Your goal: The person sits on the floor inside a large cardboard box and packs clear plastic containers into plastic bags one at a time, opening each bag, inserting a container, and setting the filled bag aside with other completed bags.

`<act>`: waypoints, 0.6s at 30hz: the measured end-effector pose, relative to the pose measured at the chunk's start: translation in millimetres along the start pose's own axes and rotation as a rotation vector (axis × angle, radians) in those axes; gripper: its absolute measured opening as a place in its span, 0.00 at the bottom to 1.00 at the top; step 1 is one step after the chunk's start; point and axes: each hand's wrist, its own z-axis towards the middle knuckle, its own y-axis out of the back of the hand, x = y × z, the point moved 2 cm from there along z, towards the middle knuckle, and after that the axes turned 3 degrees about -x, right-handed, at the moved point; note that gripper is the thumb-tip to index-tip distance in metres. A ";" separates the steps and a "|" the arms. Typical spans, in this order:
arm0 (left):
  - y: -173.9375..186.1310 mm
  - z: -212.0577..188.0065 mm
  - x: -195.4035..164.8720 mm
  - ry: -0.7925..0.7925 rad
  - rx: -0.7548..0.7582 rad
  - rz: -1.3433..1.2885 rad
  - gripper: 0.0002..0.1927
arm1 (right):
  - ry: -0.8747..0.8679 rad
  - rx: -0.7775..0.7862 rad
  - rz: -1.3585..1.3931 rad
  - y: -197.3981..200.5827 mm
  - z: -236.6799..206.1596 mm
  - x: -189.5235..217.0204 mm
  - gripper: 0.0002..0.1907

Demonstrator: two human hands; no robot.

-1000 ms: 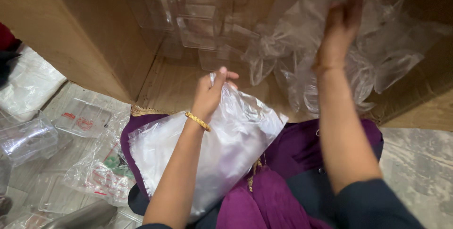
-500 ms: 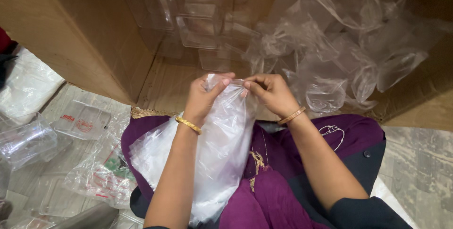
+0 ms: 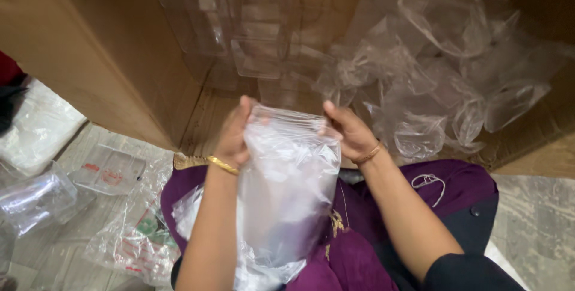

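A clear plastic bag point(image 3: 287, 195) hangs upright over my lap, with something pale inside that I cannot make out. My left hand point(image 3: 235, 135) grips its top left corner, a gold bangle on the wrist. My right hand point(image 3: 347, 130) grips the top right corner, also with a bangle. The two hands hold the bag's mouth stretched between them, just in front of an open cardboard box point(image 3: 90, 69).
Inside the box lie a heap of crumpled clear bags point(image 3: 443, 75) on the right and stacked clear plastic trays point(image 3: 251, 33) at the back. On the floor to the left are clear packets point(image 3: 108, 171) and wrapped items point(image 3: 36, 201). Purple cloth point(image 3: 371, 255) covers my lap.
My right hand came down from the heap of bags to the bag's top. Both hands then lifted the bag upright and pulled its mouth apart.
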 end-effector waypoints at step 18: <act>44.0 121.7 -74.8 -0.659 -0.500 1.579 0.19 | 0.553 -0.217 -1.583 -67.4 144.3 32.9 0.27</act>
